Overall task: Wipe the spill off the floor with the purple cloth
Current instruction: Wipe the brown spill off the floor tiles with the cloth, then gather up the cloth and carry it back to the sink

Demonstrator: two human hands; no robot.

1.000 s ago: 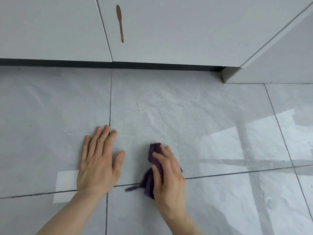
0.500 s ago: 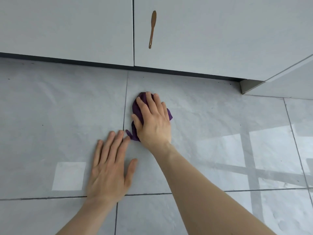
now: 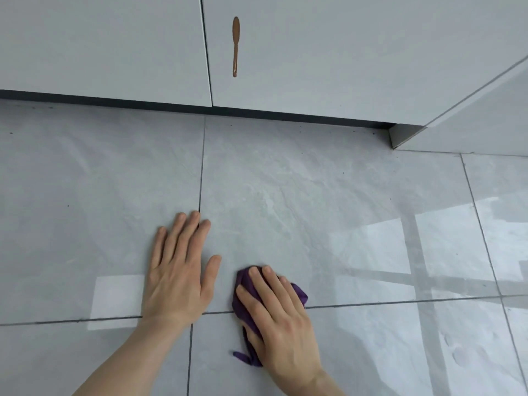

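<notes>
My right hand (image 3: 281,321) presses a crumpled purple cloth (image 3: 243,284) flat against the grey tiled floor (image 3: 285,181), across a grout line. Most of the cloth is hidden under the palm; edges show at the left, right and a tail near the wrist. My left hand (image 3: 177,272) lies flat on the tile just left of it, fingers spread, holding nothing. No distinct spill shows on the tiles; the floor beyond the cloth has a faint dull sheen.
White cabinet doors (image 3: 314,52) run along the back above a dark plinth (image 3: 171,105). A brown handle (image 3: 235,45) hangs on the right door. A cabinet corner (image 3: 400,135) juts out at the right. Window reflections glare on the right tiles.
My right hand has pulled the cloth back from near the cabinet towards me, across the grout line. My left hand has stayed planted on the floor.
</notes>
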